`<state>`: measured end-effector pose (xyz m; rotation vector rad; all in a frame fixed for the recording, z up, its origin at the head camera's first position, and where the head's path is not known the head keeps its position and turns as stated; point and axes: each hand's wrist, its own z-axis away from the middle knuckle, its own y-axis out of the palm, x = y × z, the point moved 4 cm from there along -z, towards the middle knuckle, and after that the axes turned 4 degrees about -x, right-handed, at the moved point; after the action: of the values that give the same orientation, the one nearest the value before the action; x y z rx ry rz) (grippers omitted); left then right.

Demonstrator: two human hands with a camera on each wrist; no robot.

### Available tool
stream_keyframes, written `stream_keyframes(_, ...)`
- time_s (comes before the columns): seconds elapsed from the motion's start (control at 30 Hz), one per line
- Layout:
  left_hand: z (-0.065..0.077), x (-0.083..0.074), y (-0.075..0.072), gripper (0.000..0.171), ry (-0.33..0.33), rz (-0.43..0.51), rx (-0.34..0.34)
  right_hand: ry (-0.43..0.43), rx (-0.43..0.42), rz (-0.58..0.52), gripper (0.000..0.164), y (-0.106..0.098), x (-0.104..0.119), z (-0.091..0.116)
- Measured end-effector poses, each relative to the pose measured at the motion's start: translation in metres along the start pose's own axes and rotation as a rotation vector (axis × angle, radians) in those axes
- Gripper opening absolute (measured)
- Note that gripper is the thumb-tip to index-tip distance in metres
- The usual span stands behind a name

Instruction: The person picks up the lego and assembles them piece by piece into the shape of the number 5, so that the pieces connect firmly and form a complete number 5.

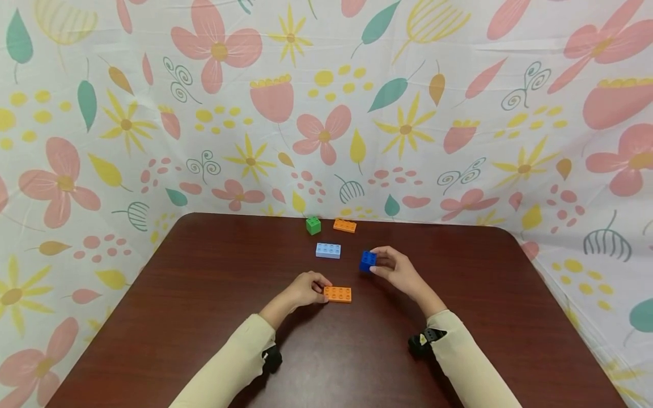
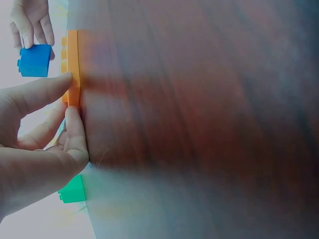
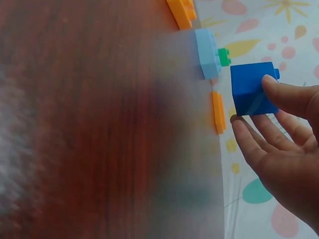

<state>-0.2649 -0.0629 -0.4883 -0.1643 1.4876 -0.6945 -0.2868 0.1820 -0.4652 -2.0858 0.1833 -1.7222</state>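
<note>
A flat orange brick [image 1: 338,294] with two rows of studs lies on the table, and my left hand [image 1: 306,290] pinches its left end between thumb and fingers. In the left wrist view that orange brick [image 2: 74,59] appears edge-on, low against the tabletop. My right hand [image 1: 400,275] holds a dark blue brick [image 1: 368,261] between thumb and fingertips, to the right of and beyond the orange one. The right wrist view shows the blue brick [image 3: 253,88] raised above the table surface, its studs pointing away from the table.
Past the hands, a light blue brick [image 1: 328,250] rests on the dark wooden table [image 1: 214,272]. Near the back edge stand a small green brick [image 1: 313,225] and a second flat orange brick [image 1: 344,226]. A flower-patterned cloth [image 1: 326,85] hangs behind the table.
</note>
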Motion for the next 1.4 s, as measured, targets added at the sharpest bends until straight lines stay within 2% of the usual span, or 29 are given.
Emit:
stream_keyframes(0.27,0.001,-0.002,-0.001,0.030,-0.011,-0.002,-0.001,-0.025,0.046,-0.038,0.038,0.010,0.007,0.008)
stream_keyframes(0.73,0.000,-0.001,-0.001,0.030,-0.031,0.001,0.010,-0.054,0.121,-0.035,0.034,0.028,0.010,0.016)
stream_keyframes(1.03,-0.001,-0.001,0.000,0.029,-0.040,0.004,0.011,-0.043,0.178,-0.082,0.034,0.039,0.010,0.019)
stream_keyframes(1.4,0.000,-0.002,0.000,0.031,-0.047,0.023,0.006,-0.009,0.219,-0.080,0.035,0.045,0.012,0.022)
